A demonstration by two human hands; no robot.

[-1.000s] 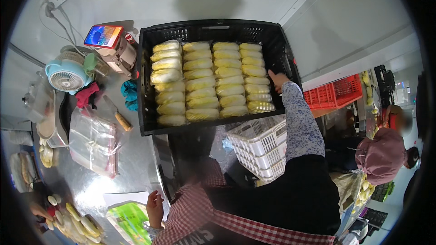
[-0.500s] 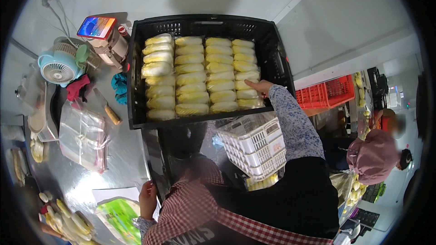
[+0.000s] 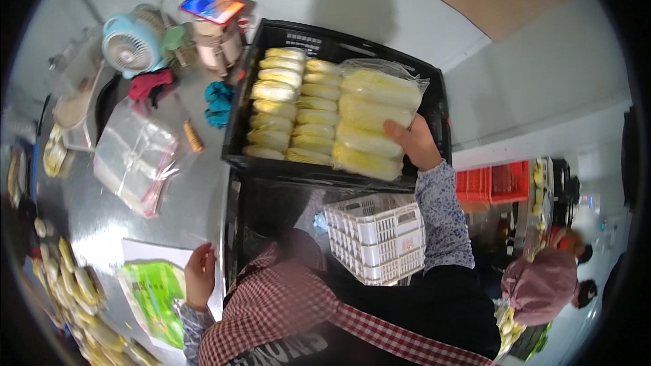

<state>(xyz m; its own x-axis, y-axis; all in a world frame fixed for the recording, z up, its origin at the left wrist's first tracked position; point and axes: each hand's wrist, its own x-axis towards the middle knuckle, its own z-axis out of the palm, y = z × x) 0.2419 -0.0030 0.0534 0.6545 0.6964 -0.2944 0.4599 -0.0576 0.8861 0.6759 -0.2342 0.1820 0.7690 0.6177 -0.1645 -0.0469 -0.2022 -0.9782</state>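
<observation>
My right hand (image 3: 421, 141) is shut on a clear bag of several pale yellow leafy vegetable heads (image 3: 369, 104), raised over the right part of a black crate (image 3: 234, 160). Its thumb presses on the bag's top side. Behind it, rows of similar wrapped heads (image 3: 277, 88) lie in the crate. My left hand (image 3: 199, 276) is low at the steel table's right edge, beside a white sheet and a green printed bag (image 3: 149, 301); its fingers are loosely curled and apart, with nothing visible in them.
Left table (image 3: 85, 207) holds plastic bags (image 3: 132, 156), a fan (image 3: 130, 46), cloths, a knife and loose vegetables (image 3: 78, 298). A phone (image 3: 212, 5) sits on a flask. White crates (image 3: 373, 237) stand below; red crates (image 3: 488, 183) and co-workers (image 3: 542, 278) are at right.
My right hand has gone from the crate's right side to gripping a bag, now lifted and covering the right columns. The view has shifted; my left hand stays low by the table edge.
</observation>
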